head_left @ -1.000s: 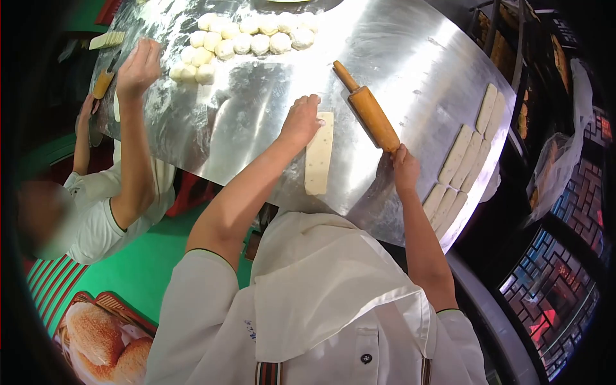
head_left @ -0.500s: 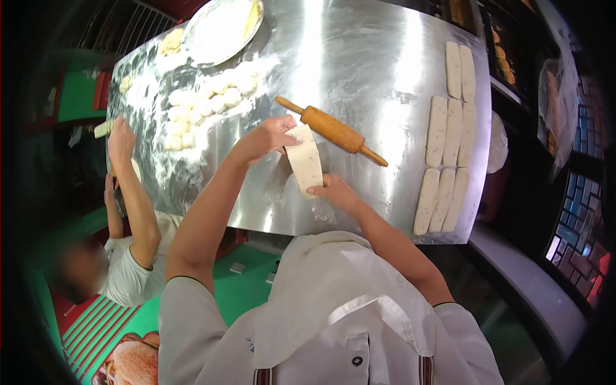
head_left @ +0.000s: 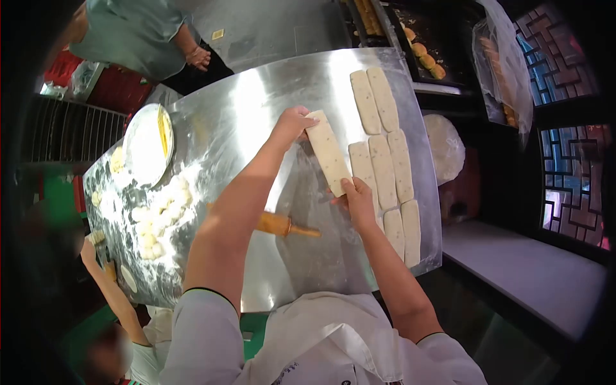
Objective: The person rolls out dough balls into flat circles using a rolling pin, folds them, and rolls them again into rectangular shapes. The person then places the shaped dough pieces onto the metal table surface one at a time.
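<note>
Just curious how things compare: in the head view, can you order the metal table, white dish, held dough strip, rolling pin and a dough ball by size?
Largest to smallest, as they look:
1. metal table
2. white dish
3. held dough strip
4. dough ball
Unranked: rolling pin, partly hidden.

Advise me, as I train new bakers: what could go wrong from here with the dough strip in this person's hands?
The dough strip is held at its ends by the left hand and right hand, so its middle might sag or stretch. The laid-out dough strips sit close by, so the held one could brush or stick to them. The wooden rolling pin lies loose, partly hidden by the left forearm; a nudge might set it rolling.
</note>
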